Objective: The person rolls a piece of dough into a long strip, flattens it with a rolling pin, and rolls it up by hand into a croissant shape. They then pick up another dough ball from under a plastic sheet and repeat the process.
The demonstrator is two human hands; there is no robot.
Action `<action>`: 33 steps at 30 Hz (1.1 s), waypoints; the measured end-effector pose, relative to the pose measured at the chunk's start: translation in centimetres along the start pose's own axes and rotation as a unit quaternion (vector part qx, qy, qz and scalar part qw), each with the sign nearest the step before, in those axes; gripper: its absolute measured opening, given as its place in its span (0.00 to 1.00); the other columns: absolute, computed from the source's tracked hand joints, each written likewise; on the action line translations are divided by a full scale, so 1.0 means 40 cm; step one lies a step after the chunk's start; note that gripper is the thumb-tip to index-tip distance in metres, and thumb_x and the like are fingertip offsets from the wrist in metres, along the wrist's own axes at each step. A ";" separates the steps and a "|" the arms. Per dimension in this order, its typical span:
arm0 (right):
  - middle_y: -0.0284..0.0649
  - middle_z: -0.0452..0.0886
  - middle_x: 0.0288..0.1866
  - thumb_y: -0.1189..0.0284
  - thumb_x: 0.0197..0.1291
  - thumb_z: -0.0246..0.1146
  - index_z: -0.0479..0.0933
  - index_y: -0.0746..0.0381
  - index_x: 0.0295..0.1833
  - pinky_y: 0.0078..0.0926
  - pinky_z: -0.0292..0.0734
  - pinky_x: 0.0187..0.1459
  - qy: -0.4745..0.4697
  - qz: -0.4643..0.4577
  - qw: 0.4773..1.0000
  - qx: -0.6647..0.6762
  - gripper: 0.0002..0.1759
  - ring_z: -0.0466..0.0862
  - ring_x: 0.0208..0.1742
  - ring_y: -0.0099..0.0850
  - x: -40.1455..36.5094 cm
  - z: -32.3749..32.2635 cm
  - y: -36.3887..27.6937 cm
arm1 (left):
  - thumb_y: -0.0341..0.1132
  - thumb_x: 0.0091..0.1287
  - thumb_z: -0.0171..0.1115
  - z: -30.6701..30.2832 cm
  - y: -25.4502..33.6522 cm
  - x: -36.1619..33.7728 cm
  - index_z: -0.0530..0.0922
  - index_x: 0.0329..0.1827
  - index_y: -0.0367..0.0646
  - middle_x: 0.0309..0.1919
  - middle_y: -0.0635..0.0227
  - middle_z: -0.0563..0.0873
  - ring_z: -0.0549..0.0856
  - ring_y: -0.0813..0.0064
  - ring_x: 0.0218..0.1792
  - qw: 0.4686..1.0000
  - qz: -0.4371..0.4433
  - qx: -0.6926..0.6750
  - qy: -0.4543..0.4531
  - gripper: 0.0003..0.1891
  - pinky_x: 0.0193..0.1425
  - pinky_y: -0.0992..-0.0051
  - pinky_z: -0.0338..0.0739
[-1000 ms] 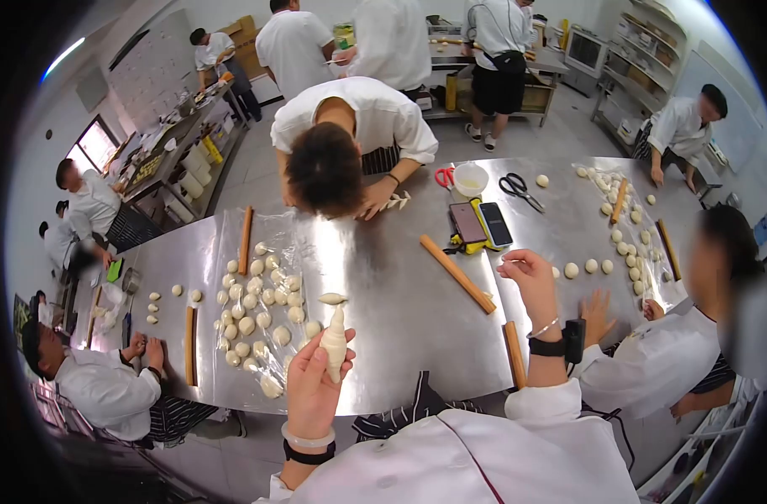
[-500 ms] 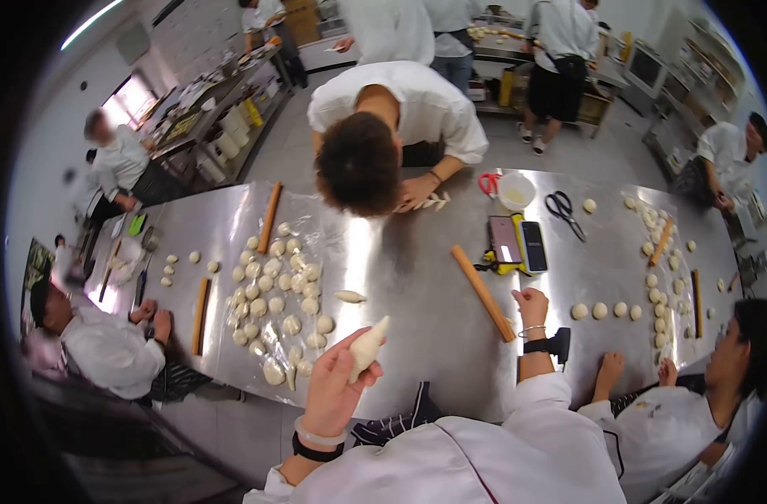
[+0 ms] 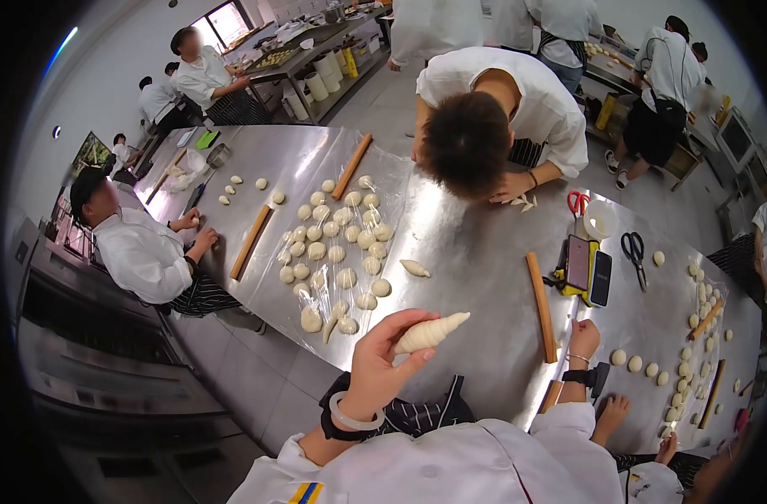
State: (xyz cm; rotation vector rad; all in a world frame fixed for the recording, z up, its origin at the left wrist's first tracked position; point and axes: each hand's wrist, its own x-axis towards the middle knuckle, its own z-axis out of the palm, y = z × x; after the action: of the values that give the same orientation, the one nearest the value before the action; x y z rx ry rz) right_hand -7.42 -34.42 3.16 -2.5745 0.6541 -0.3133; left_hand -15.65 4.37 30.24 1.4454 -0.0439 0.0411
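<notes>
My left hand (image 3: 379, 363) holds a rolled, horn-shaped piece of dough (image 3: 430, 333) up above the near edge of the steel table (image 3: 476, 260), its tip pointing right. My right hand (image 3: 583, 337) rests on the table as a loose fist with nothing visible in it, beside a wooden rolling pin (image 3: 541, 306). A second shaped dough piece (image 3: 415, 268) lies on the table ahead. Several dough balls (image 3: 337, 245) sit under plastic film to the left.
A person leans over the far side of the table (image 3: 484, 126), fingers on small dough pieces. Two phones (image 3: 588, 269), scissors (image 3: 634, 250) and a white cup (image 3: 598, 220) lie right of centre. Another person's hands (image 3: 612, 413) press the table beside me. More dough balls (image 3: 690, 361) lie far right.
The view has swung left. My left hand has tilted the shaped dough from upright to nearly level. My right hand has dropped from raised to resting closed on the table.
</notes>
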 end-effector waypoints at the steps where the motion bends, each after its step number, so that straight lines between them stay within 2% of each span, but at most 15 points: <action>1: 0.46 0.81 0.22 0.68 0.50 0.68 0.78 0.65 0.27 0.38 0.74 0.30 0.028 0.001 1.000 0.007 0.11 0.81 0.26 0.41 -0.012 -0.025 -0.030 | 0.20 0.57 0.64 -0.009 -0.006 -0.005 0.71 0.58 0.33 0.53 0.57 0.79 0.79 0.70 0.53 0.999 0.014 0.042 -0.007 0.24 0.58 0.73 0.74; 3: 0.42 0.77 0.17 0.67 0.52 0.69 0.76 0.67 0.25 0.29 0.72 0.25 -0.022 -0.023 0.989 0.147 0.14 0.78 0.20 0.32 -0.056 -0.031 -0.080 | 0.21 0.57 0.64 -0.044 -0.031 -0.014 0.72 0.57 0.34 0.53 0.59 0.79 0.78 0.71 0.53 0.996 -0.018 0.075 -0.040 0.22 0.58 0.74 0.73; 4: 0.39 0.79 0.20 0.67 0.55 0.67 0.77 0.65 0.29 0.25 0.72 0.27 -0.096 -0.052 0.972 0.210 0.12 0.79 0.23 0.28 -0.089 -0.024 -0.114 | 0.22 0.58 0.64 -0.062 -0.052 -0.019 0.73 0.55 0.34 0.53 0.60 0.79 0.78 0.73 0.53 0.990 -0.051 0.109 -0.074 0.21 0.58 0.75 0.73; 5: 0.37 0.82 0.28 0.67 0.61 0.63 0.77 0.64 0.38 0.21 0.74 0.31 -0.253 -0.022 0.886 0.389 0.10 0.82 0.29 0.27 -0.133 -0.017 -0.151 | 0.22 0.58 0.64 -0.076 -0.086 -0.024 0.73 0.55 0.34 0.53 0.60 0.79 0.78 0.73 0.53 0.990 -0.052 0.107 -0.076 0.21 0.58 0.75 0.73; 7: 0.43 0.80 0.47 0.68 0.66 0.57 0.71 0.65 0.54 0.24 0.79 0.43 -0.463 0.035 0.749 0.473 0.15 0.83 0.43 0.29 -0.247 -0.091 -0.332 | 0.23 0.58 0.65 -0.100 -0.172 -0.040 0.78 0.50 0.37 0.48 0.66 0.82 0.80 0.77 0.48 0.984 -0.107 0.111 -0.085 0.16 0.53 0.77 0.75; 9: 0.42 0.79 0.51 0.69 0.67 0.56 0.69 0.64 0.60 0.26 0.79 0.48 -0.558 0.020 0.616 0.556 0.18 0.81 0.48 0.29 -0.337 -0.132 -0.469 | 0.23 0.56 0.65 -0.112 -0.221 -0.040 0.78 0.50 0.38 0.47 0.64 0.82 0.81 0.73 0.47 0.980 -0.103 0.141 -0.097 0.17 0.53 0.76 0.75; 11: 0.41 0.79 0.51 0.70 0.66 0.56 0.69 0.64 0.61 0.26 0.78 0.49 -0.573 0.012 0.608 0.550 0.19 0.81 0.49 0.29 -0.367 -0.125 -0.558 | 0.24 0.54 0.67 -0.128 -0.254 -0.027 0.78 0.51 0.38 0.51 0.62 0.80 0.80 0.71 0.51 0.965 -0.045 0.209 -0.152 0.19 0.56 0.74 0.74; 12: 0.40 0.79 0.51 0.71 0.66 0.57 0.69 0.64 0.61 0.27 0.78 0.51 -0.587 0.003 0.598 0.546 0.20 0.80 0.50 0.28 -0.378 -0.118 -0.587 | 0.23 0.53 0.66 -0.136 -0.268 -0.015 0.78 0.51 0.40 0.47 0.61 0.80 0.80 0.67 0.50 0.966 -0.018 0.212 -0.145 0.20 0.55 0.72 0.75; 16: 0.39 0.80 0.50 0.72 0.63 0.60 0.72 0.66 0.58 0.25 0.77 0.50 -0.563 0.004 0.635 0.529 0.19 0.80 0.50 0.26 -0.380 0.020 -0.633 | 0.22 0.54 0.66 -0.214 -0.308 0.046 0.74 0.56 0.39 0.50 0.61 0.78 0.80 0.69 0.50 0.969 -0.065 0.194 -0.137 0.24 0.53 0.73 0.76; 18: 0.38 0.80 0.49 0.74 0.59 0.64 0.74 0.67 0.54 0.23 0.77 0.50 -0.498 0.045 0.697 0.515 0.18 0.80 0.49 0.26 -0.367 0.078 -0.652 | 0.22 0.55 0.63 -0.269 -0.346 0.073 0.70 0.59 0.40 0.52 0.60 0.75 0.82 0.68 0.45 0.988 -0.089 0.119 -0.039 0.26 0.47 0.75 0.78; 19: 0.38 0.80 0.49 0.74 0.59 0.64 0.74 0.67 0.54 0.23 0.77 0.50 -0.498 0.048 0.700 0.510 0.18 0.80 0.49 0.26 -0.361 0.113 -0.664 | 0.22 0.55 0.63 -0.299 -0.354 0.086 0.70 0.59 0.40 0.52 0.60 0.75 0.82 0.68 0.45 0.989 -0.092 0.113 -0.039 0.26 0.47 0.75 0.78; 21: 0.37 0.80 0.48 0.76 0.57 0.66 0.74 0.67 0.53 0.22 0.77 0.48 -0.382 0.055 0.742 0.548 0.18 0.80 0.47 0.25 -0.351 0.191 -0.696 | 0.20 0.57 0.61 -0.367 -0.369 0.109 0.67 0.61 0.40 0.53 0.61 0.73 0.83 0.73 0.44 0.987 -0.087 0.135 -0.006 0.27 0.44 0.78 0.78; 25: 0.39 0.79 0.48 0.79 0.53 0.67 0.74 0.67 0.52 0.21 0.77 0.46 -0.324 0.004 0.783 0.531 0.19 0.80 0.45 0.26 -0.342 0.383 -0.723 | 0.22 0.59 0.61 -0.476 -0.415 0.098 0.70 0.56 0.40 0.49 0.65 0.74 0.82 0.76 0.40 0.983 -0.112 0.142 0.016 0.21 0.41 0.79 0.76; 27: 0.41 0.78 0.44 0.80 0.48 0.67 0.75 0.66 0.50 0.21 0.78 0.43 -0.226 -0.100 0.929 0.277 0.20 0.81 0.41 0.29 -0.354 0.449 -0.697 | 0.23 0.60 0.60 -0.509 -0.421 0.075 0.72 0.54 0.40 0.47 0.66 0.75 0.81 0.77 0.38 0.980 -0.142 0.140 0.015 0.18 0.41 0.79 0.76; 33: 0.41 0.79 0.41 0.81 0.42 0.70 0.77 0.64 0.45 0.22 0.77 0.35 -0.209 -0.032 0.950 0.230 0.20 0.80 0.28 0.27 -0.366 0.428 -0.639 | 0.25 0.61 0.60 -0.570 -0.462 0.012 0.74 0.51 0.41 0.41 0.67 0.78 0.81 0.78 0.37 0.974 -0.185 0.127 0.008 0.15 0.41 0.79 0.75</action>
State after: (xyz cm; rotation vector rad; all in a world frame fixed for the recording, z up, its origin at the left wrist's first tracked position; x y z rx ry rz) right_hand -4.44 -0.68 -0.75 -2.1161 0.2960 0.0608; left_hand -14.03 24.70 9.12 1.6894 0.2516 -0.2551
